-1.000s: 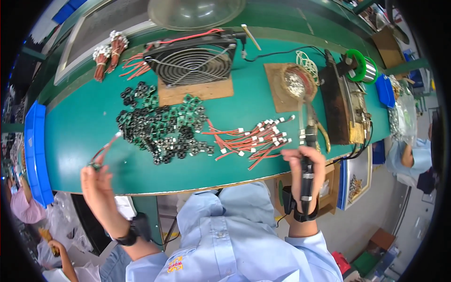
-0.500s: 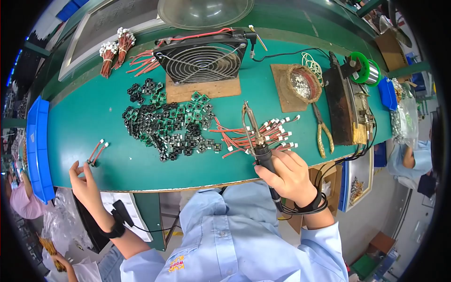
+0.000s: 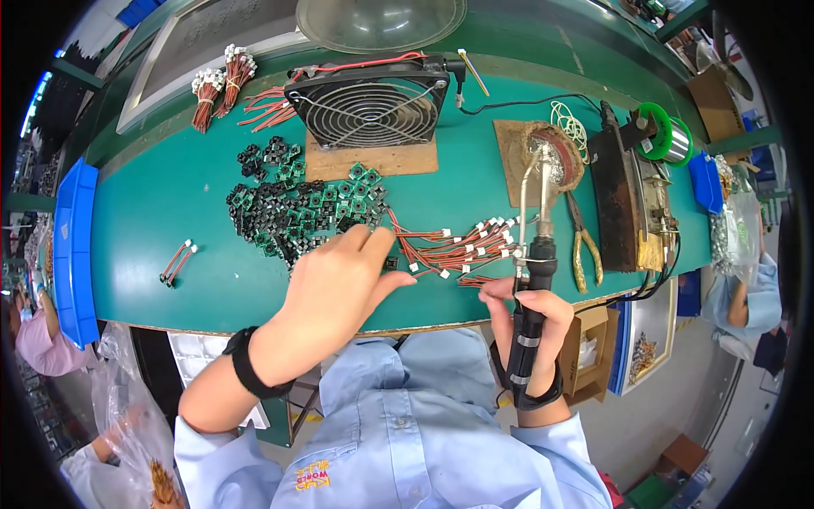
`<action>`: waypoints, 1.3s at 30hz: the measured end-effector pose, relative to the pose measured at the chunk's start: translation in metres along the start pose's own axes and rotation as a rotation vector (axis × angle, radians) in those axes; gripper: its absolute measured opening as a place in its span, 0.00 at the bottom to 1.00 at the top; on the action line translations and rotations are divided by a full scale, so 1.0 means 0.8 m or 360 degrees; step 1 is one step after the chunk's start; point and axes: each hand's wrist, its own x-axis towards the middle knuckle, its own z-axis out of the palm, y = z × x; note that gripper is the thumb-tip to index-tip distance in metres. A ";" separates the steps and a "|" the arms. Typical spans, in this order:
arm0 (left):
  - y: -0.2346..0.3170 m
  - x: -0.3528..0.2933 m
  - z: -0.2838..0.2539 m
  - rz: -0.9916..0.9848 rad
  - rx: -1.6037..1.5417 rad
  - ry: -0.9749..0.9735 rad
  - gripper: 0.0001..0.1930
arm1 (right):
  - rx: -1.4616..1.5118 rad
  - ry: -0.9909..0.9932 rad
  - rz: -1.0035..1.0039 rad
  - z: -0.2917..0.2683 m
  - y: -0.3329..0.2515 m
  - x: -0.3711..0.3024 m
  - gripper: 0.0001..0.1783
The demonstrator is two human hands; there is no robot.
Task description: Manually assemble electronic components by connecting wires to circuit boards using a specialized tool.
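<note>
My right hand [image 3: 543,327] is wrapped round a black-handled soldering iron [image 3: 537,280] with a thin metal tube along its side. The iron stands upright in the picture, its tip over the round, solder-flecked dish [image 3: 564,161]. Its thumb and finger side lies close to the near ends of red-and-black wires with white connectors [image 3: 475,246]. My left hand [image 3: 339,280] is over the near right edge of a pile of small green-and-black circuit boards [image 3: 314,208]. Its thumb is apart from its fingers, beside one small black part [image 3: 391,263].
A small board with two wires [image 3: 176,265] lies far left, near a blue bin [image 3: 75,254]. Behind the pile stands a black fan [image 3: 369,110], with bundled wires [image 3: 206,97] to its left. Pliers [image 3: 582,246], a soldering station [image 3: 623,199] and a solder spool [image 3: 666,134] are on the right.
My left hand has let go of the wired board at the left and moved right to the pile. My right hand has shifted right, swinging the iron's tip from the wires to the dish.
</note>
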 end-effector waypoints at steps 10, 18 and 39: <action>0.006 -0.009 0.010 0.0052 0.0252 -0.0164 0.12 | 0.0383 0.0052 0.0475 0.004 -0.015 -0.001 0.26; 0.002 -0.059 -0.007 -0.0020 -0.0399 0.0215 0.10 | 0.0608 0.0052 0.0537 0.013 -0.034 0.009 0.26; 0.005 -0.083 0.023 -0.0256 -0.2882 0.0000 0.12 | 0.0812 -0.0369 0.0449 0.035 -0.085 0.037 0.23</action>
